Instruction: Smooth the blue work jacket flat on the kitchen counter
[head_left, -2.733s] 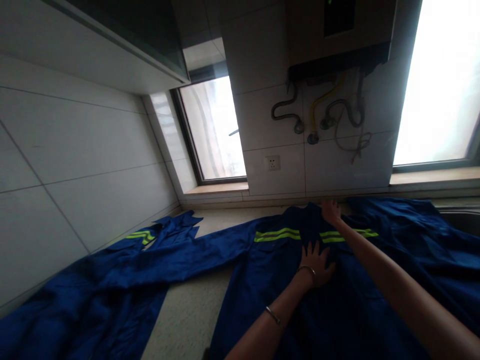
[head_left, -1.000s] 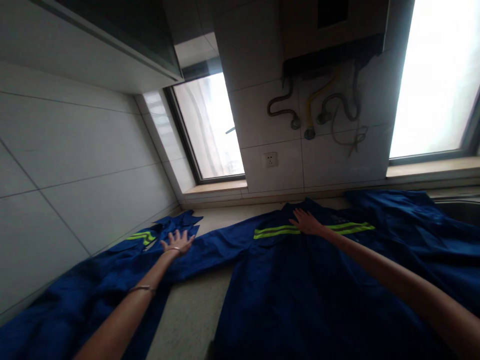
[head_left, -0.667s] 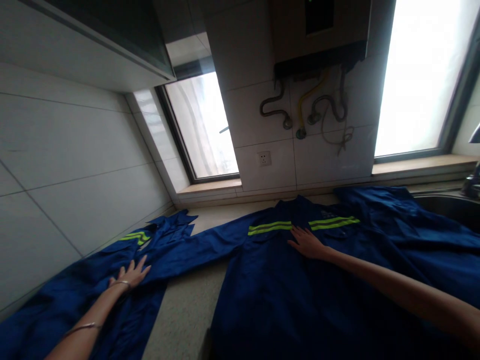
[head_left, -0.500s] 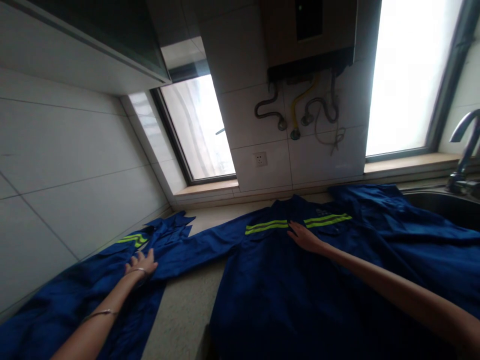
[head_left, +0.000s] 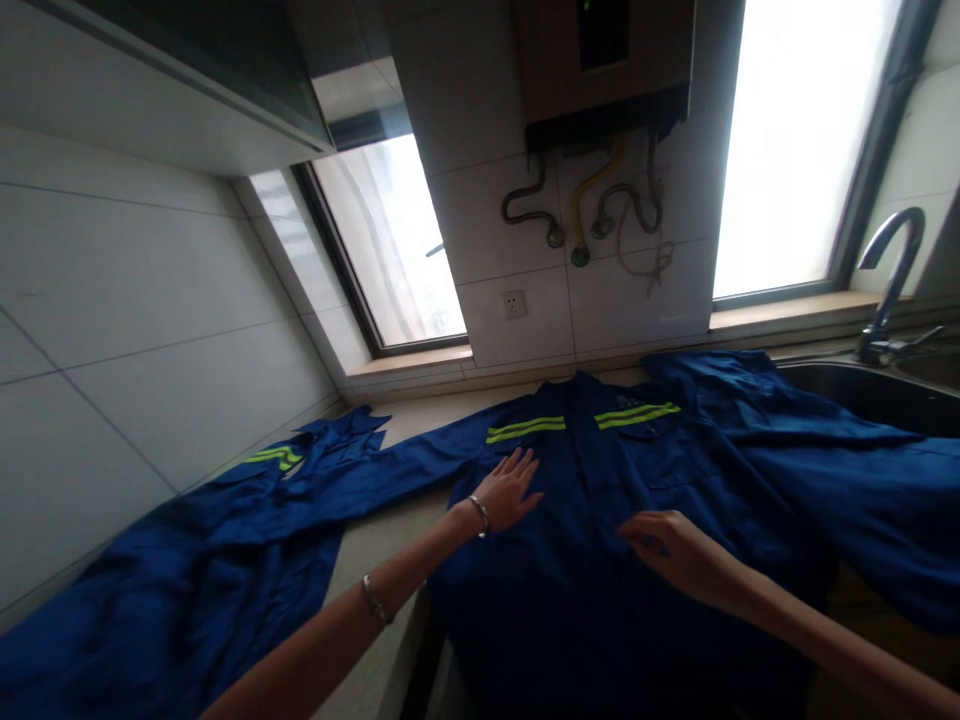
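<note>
A blue work jacket (head_left: pixel 555 590) with yellow-green striped bands lies spread, front up, on the counter, its lower part hanging over the front edge. My left hand (head_left: pixel 508 492), with bracelets on the wrist and forearm, rests open on its chest just below the left band, fingers apart. Over the front, right of the middle closure, my right hand (head_left: pixel 679 548) has its fingers curled in; whether they pinch cloth is hidden. One jacket sleeve (head_left: pixel 420 455) stretches left, overlapping a second blue garment (head_left: pixel 172 570) with similar bands by the left wall.
A sink (head_left: pixel 832 392) with a curved faucet (head_left: pixel 892 270) is at the right, beside bunched blue cloth (head_left: pixel 720 385). The pale counter (head_left: pixel 367 590) shows between the garments. A water heater (head_left: pixel 607 70) with hoses hangs above, near a socket (head_left: pixel 514 304). A cabinet (head_left: pixel 187 90) overhangs the left.
My left hand has moved right from the left garment to the jacket's chest. My right hand has drawn back toward me and right, from flat to curled fingers. The view has shifted slightly.
</note>
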